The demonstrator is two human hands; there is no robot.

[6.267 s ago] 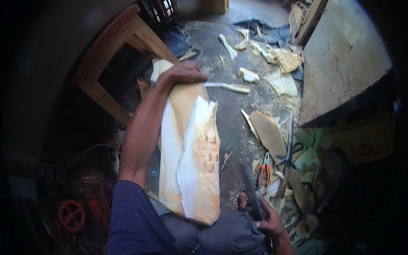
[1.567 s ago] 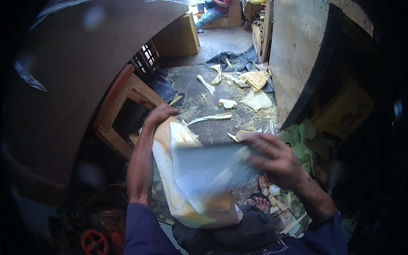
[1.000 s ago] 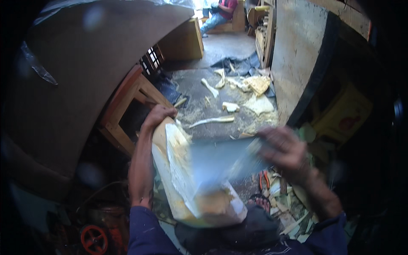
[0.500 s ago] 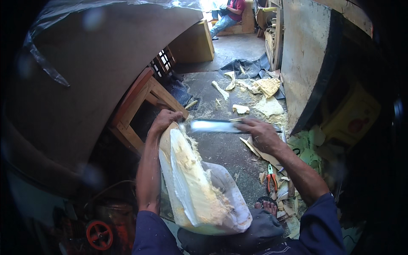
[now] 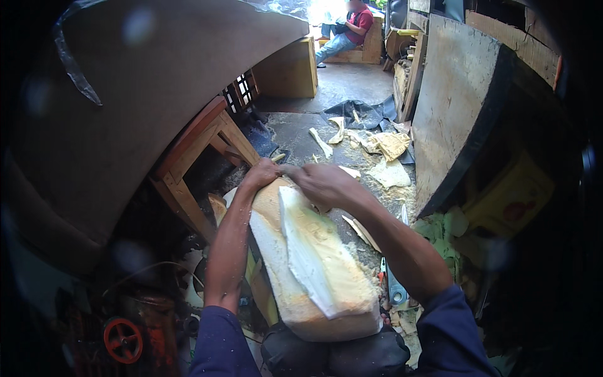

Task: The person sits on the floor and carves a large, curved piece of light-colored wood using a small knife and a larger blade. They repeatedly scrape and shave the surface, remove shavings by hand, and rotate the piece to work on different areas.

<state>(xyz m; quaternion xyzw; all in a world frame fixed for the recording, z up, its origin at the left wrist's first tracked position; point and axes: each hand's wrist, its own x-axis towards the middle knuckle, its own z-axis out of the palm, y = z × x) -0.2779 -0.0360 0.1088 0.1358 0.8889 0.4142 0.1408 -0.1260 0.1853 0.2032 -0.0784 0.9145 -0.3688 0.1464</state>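
Note:
A long block of yellowish-white foam (image 5: 342,267) rests across my lap, its rough, crumbly face upward. Along that face runs a paler, smooth strip (image 5: 308,264). My left hand (image 5: 262,174) is curled over the block's far end. Right beside it, my right hand (image 5: 320,183) is closed at the same end with its knuckles up; its fingertips are mostly hidden, and what they grip cannot be made out. The long shiny blade no longer shows in the right hand. A flat metal tool with a round hole (image 5: 396,290) lies beside my right forearm.
Foam scraps (image 5: 392,147) and shavings litter the dark floor ahead. A wooden frame with a reddish top (image 5: 198,135) stands at left, below a large brown panel (image 5: 144,107). A worn board (image 5: 455,94) rises at right. Far off, a person in red (image 5: 359,28) sits.
The right hand has moved left to meet the left hand, and the blade has gone from it. The foam block now lies flatter, with more of its upper face showing.

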